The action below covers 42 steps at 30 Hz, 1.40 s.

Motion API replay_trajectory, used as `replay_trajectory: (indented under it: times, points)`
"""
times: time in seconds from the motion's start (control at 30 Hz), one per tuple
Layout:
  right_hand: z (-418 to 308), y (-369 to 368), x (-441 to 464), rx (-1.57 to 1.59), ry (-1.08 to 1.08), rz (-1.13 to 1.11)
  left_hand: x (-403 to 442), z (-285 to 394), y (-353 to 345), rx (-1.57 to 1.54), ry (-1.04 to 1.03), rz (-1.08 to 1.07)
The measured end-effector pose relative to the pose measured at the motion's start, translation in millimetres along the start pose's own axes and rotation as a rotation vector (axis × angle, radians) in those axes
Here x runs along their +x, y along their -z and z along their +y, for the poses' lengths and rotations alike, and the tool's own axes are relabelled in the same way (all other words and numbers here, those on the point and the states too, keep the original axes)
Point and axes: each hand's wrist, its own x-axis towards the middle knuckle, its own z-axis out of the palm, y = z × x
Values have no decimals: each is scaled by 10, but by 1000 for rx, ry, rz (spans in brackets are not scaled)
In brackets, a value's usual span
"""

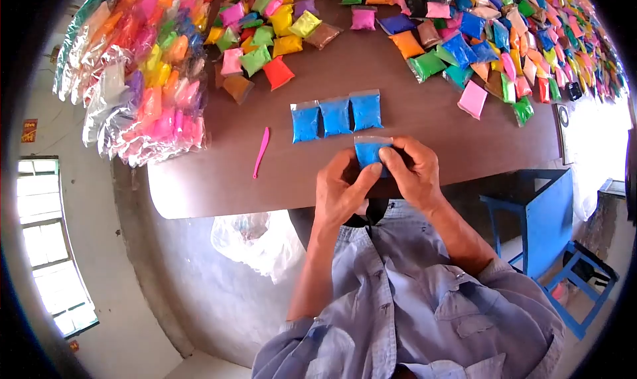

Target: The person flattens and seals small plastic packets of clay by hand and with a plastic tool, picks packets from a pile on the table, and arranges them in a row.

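At the table's near edge (229,207), the left hand (342,188) and right hand (418,172) partly cover a blue packet (369,151); fingertips behind it are hidden. The picture's top crops the packet heap (527,42).

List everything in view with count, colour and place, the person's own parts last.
held packet: one, blue, in both hands
row of packets: three, blue, on table beyond hands
slim tool: one, pink, left of row
loose packets: uncountable, mixed colours, table's far side
bagged packets: uncountable, mixed colours, table's left end
table: one, brown, under packets
plastic bag: one, whitish, below table's edge
furniture: count unclear, blue, right
window: one, bright, left wall
shirt: one, grey-blue, worn
left hand: one, on held packet
right hand: one, likewise
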Motion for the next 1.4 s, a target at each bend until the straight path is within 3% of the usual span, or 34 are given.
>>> replay_trajectory:
  times: [0.13, 0.33, 0.43, 0.53, 0.67, 0.73, 1.4]
  points:
    - [-31, 10, -21, 102, -151, -31, 16, -28, 74, 71, -9, -51]
    - [29, -2, -40, 111, -51, -50, 4, -66, 34, -26, -75, -29]
    - [-76, 11, -35, 123, -129, 11, -4, -3, 10, -159, 0, -47]
    - [-8, 1, -32, 152, -142, 18, 5, -84, 55, -42, 6, -59]
    - [51, 15, -24, 235, -106, -105, 2, -124, 92, -137, 93, -66]
    - [35, 3, -24, 263, -74, -124, 8, -124, 80, -183, 19, -61]
    - [30, 15, -44, 249, -112, -175, -6, -115, 105, -139, 15, 32]
